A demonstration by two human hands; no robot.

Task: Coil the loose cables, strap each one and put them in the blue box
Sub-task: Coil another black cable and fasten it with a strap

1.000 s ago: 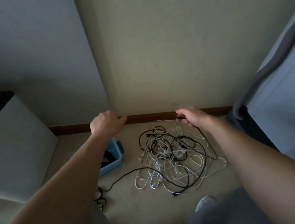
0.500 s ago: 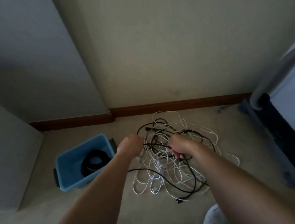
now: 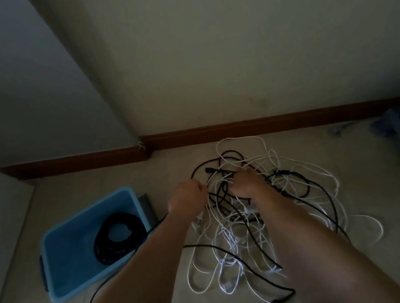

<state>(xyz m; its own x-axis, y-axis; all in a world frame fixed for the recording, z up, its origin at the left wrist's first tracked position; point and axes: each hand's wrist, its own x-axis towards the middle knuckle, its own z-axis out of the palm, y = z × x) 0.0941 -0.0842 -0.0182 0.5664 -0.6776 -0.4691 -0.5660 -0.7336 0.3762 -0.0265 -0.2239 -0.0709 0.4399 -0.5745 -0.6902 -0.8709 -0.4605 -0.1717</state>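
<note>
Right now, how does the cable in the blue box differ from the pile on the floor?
The boxed cable is wound into a neat ring; the loose pile is a tangle. The boxed cable is all black; the loose pile mixes black and white strands. The boxed cable lies untouched inside the blue box, while the left hand and right hand both grip strands of the loose pile on the floor. Both are thin cables.

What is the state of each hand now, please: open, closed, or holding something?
Left hand: closed, gripping strands at the edge of the cable tangle.
Right hand: closed, gripping strands inside the cable tangle.
</note>
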